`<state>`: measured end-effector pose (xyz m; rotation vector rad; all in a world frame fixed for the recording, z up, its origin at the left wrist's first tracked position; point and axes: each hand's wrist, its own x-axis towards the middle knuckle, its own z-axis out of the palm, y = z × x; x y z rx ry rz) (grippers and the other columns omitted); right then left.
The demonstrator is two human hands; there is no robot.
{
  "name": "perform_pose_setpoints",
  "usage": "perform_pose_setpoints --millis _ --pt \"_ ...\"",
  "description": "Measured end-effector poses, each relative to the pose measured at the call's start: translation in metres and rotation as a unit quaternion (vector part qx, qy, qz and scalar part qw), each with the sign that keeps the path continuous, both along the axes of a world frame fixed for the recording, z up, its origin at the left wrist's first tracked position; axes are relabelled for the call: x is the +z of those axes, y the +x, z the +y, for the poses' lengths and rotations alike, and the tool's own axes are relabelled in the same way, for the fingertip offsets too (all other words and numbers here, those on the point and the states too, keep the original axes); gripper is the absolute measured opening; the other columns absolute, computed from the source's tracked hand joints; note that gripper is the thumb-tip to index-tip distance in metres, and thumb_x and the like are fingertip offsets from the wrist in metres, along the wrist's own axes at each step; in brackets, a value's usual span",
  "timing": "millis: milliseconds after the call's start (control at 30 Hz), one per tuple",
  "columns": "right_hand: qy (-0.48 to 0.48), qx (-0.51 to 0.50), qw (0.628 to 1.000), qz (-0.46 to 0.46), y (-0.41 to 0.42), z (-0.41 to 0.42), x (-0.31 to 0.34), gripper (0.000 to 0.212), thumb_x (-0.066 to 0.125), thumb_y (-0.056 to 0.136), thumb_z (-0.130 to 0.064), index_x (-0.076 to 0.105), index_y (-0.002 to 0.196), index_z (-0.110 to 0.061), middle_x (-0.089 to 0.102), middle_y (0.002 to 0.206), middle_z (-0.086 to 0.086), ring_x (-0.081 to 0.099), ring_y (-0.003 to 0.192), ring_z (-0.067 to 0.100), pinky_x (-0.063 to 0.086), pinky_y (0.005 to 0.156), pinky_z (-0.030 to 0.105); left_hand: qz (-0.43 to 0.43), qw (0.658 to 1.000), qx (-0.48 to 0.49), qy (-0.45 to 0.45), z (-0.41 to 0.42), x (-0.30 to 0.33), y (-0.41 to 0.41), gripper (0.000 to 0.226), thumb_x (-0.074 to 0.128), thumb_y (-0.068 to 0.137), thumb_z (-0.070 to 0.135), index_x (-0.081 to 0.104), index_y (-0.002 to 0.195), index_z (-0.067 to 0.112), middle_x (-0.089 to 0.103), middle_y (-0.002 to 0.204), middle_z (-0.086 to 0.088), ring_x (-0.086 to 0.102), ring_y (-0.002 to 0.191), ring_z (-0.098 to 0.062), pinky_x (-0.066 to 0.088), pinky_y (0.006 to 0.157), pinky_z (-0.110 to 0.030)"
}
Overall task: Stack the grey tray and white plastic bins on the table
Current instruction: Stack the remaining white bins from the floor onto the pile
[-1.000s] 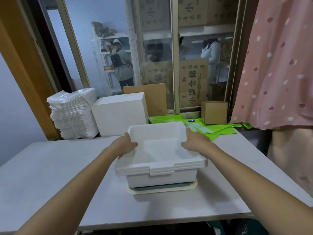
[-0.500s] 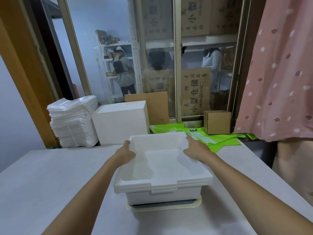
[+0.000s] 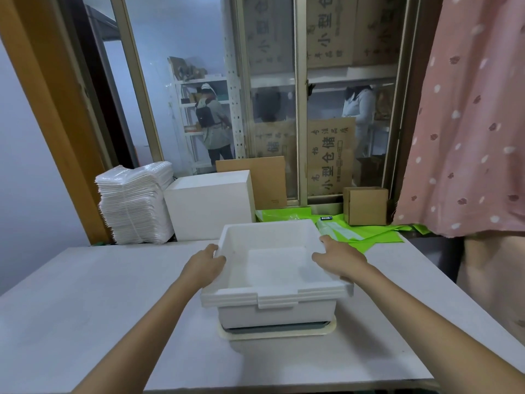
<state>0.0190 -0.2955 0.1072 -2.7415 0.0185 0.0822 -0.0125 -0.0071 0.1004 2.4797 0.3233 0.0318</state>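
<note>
White bins [image 3: 277, 282] nested, empty, on grey tray [image 3: 277, 329]; left grip [image 3: 205, 265], right grip [image 3: 338, 258] clasp rims.

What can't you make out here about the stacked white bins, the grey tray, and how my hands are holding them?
Head view only:
- Grey tray: just a front sliver shows; the white bins cover the rest.
- Number of nested bins: rims overlap, so the count is unclear.
- Left hand and right hand: fingertips are hidden by the bin rims.
- Table: near edge is cut off by the frame.
</note>
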Motion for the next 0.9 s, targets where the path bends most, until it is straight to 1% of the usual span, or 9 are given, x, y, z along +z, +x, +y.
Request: perform_pose_setpoints --millis 67,200,367,500,567,633,700,833,900 --pt "-0.006 0.002 1.000 -0.001 -0.005 0.001 -0.003 0.061 0.042 0.089 -0.040 0.027 0.147 -0.026 0.060 0.124 0.003 0.058 0.108 0.027 0.047 0.083 0.032 -0.009 1.000 0.007 0.020 -0.003 -0.002 -0.006 0.051 0.037 0.095 0.027 0.033 0.145 0.019 0.058 0.123 -0.010 0.056 0.101 -0.026 0.048 0.087 -0.034" --pt "0.041 -0.002 0.999 0.002 -0.010 0.000 -0.005 0.064 0.040 0.090 -0.042 0.022 0.150 -0.027 0.053 0.137 0.004 0.052 0.121 0.029 0.046 0.091 0.035 -0.019 0.999 0.028 -0.031 -0.005 -0.002 -0.012 0.050 0.040 0.093 0.029 0.036 0.142 0.022 0.057 0.108 -0.006 0.059 0.097 -0.027 0.049 0.083 -0.035" --pt "0.016 -0.006 1.000 -0.014 -0.010 0.003 0.000 0.061 0.040 0.092 -0.042 0.027 0.147 -0.021 0.049 0.137 0.009 0.049 0.123 0.031 0.044 0.085 0.035 -0.012 1.000 0.011 0.009 -0.005 0.005 -0.012 0.051 0.038 0.096 0.033 0.034 0.143 0.014 0.054 0.129 -0.014 0.056 0.110 -0.031 0.049 0.092 -0.038" --pt "-0.002 -0.011 0.992 -0.127 -0.013 0.010 0.011 0.057 0.051 0.087 -0.042 0.040 0.137 -0.015 0.048 0.134 0.010 0.042 0.127 0.033 0.044 0.092 0.040 -0.055 0.998 0.026 0.015 0.020 0.016 -0.018 0.047 0.036 0.096 0.031 0.044 0.137 0.008 0.050 0.136 -0.016 0.051 0.119 -0.032 0.041 0.097 -0.038" --pt "-0.009 0.021 0.989 -0.148 -0.016 0.025 0.019 0.060 0.054 0.086 -0.044 0.041 0.138 -0.016 0.048 0.136 0.009 0.042 0.128 0.031 0.044 0.095 0.041 -0.089 0.994 0.059 0.033 0.044 0.022 -0.027 0.036 0.036 0.094 0.028 0.053 0.118 0.007 0.055 0.129 -0.017 0.053 0.109 -0.032 0.041 0.087 -0.039" --pt "-0.019 0.066 0.986 -0.150 -0.019 0.045 0.026 0.062 0.056 0.085 -0.046 0.042 0.138 -0.016 0.047 0.139 0.008 0.042 0.130 0.030 0.042 0.099 0.041 -0.101 0.988 0.101 0.060 0.072 0.029 -0.040 0.039 0.035 0.095 0.031 0.053 0.121 0.007 0.056 0.127 -0.015 0.053 0.111 -0.033 0.039 0.082 -0.036" --pt "-0.006 0.117 0.983 -0.140 -0.023 0.071 0.034 0.062 0.058 0.085 -0.045 0.043 0.138 -0.016 0.046 0.142 0.007 0.041 0.132 0.027 0.041 0.102 0.040 -0.104 0.981 0.139 0.090 0.104 0.033 -0.056 0.043 0.033 0.096 0.033 0.052 0.124 0.008 0.057 0.127 -0.015 0.053 0.114 -0.034 0.042 0.086 -0.038" --pt "0.025 0.210 0.967 -0.140 -0.039 0.140 0.050 0.061 0.060 0.084 -0.044 0.043 0.137 -0.018 0.049 0.139 0.005 0.047 0.128 0.025 0.045 0.095 0.036 -0.107 0.959 0.231 0.129 0.172 0.034 -0.105 0.044 0.035 0.095 0.032 0.048 0.130 0.007 0.054 0.133 -0.017 0.051 0.120 -0.036 0.043 0.097 -0.043" --pt "0.044 0.256 0.955 -0.145 -0.053 0.181 0.056 0.062 0.061 0.083 -0.045 0.044 0.137 -0.020 0.051 0.137 0.004 0.049 0.125 0.024 0.046 0.096 0.037 -0.091 0.947 0.274 0.138 0.205 0.030 -0.137 0.048 0.036 0.096 0.032 0.044 0.135 0.007 0.051 0.136 -0.018 0.048 0.123 -0.038 0.041 0.096 -0.042"
